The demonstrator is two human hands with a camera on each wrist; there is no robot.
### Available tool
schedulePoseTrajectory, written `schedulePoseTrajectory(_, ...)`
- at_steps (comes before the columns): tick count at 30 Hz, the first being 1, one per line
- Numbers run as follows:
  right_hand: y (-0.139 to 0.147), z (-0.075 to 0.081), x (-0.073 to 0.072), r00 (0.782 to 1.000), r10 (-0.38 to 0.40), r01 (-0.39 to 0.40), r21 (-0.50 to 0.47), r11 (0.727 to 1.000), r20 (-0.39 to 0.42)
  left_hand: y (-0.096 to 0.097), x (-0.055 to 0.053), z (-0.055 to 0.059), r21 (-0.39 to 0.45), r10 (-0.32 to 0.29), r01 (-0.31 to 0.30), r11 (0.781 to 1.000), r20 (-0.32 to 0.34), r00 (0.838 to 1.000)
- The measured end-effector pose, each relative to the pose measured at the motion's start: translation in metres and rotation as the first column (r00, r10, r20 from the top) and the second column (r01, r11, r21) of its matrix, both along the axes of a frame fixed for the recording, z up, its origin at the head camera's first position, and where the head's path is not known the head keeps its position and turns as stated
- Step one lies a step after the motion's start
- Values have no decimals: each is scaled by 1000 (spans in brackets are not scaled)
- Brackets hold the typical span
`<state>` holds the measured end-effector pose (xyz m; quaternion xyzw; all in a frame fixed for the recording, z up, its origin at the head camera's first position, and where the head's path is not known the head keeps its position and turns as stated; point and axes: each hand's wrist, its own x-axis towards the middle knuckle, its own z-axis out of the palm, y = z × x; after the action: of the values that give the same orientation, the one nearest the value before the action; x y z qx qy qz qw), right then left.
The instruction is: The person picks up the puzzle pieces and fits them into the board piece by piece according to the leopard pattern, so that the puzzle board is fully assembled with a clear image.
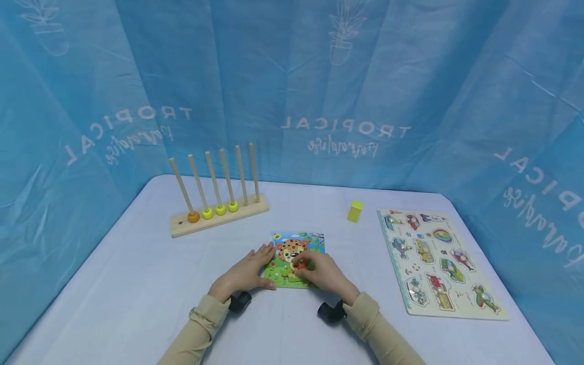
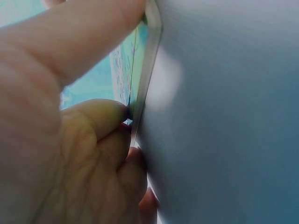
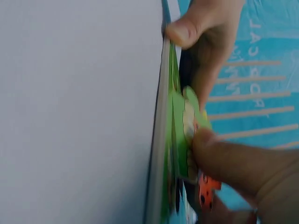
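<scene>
A small square picture puzzle board [image 1: 271, 272] with a spotted leopard cub lies on the white table. My left hand [image 1: 248, 268] rests at its left edge, fingers extended and thumb near the lower left corner. With thumb and fingers, my right hand [image 1: 326, 272] pinches a green puzzle piece [image 3: 180, 135] with orange spotted parts over the board's lower middle. In the right wrist view the piece tilts away from the board's surface. The left wrist view shows the left fingertips touching the board's side [image 2: 148, 70]; the right fingertips are partly hidden behind the piece.
A wooden peg stand [image 1: 179, 229] with upright rods and several orange and yellow beads stands at the back left. A yellow-green block [image 1: 355, 211] is behind the puzzle, to the right. On the right lies a larger vehicle puzzle board [image 1: 461, 314]. Blue curtains [image 1: 255, 76] surround the table.
</scene>
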<state>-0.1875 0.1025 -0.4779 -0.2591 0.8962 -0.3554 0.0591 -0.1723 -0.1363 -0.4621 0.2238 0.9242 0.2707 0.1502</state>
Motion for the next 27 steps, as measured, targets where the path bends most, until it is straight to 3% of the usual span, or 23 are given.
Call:
schedulePoseTrajectory(4, -3, -1, 5, 999, -23, 25, 39, 999, -42, 0, -1, -1, -3, 3, -3, 1000, -2, 1000)
schedulePoseTrajectory(11, -10, 1, 9, 992, -129, 129, 73, 989, -7, 0, -1, -2, -5, 3, -3, 1000, -2, 1000)
schedulePoseTrajectory(16, -10, 0, 7, 993, -119, 119, 57, 991, 8, -1, -1, -1, 0, 12, -12, 1000, 6, 1000)
schedulePoseTrajectory(22, 14, 5, -4, 990, -139, 141, -55, 988, 38, 3, -4, -3, -2, -2, 2, 1000, -10, 1000)
schedulePoseTrajectory(27, 47, 15, -13, 961, -268, 265, -45, 963, -75, 3, -6, -3, -8, 1, -1, 1000, -3, 1000)
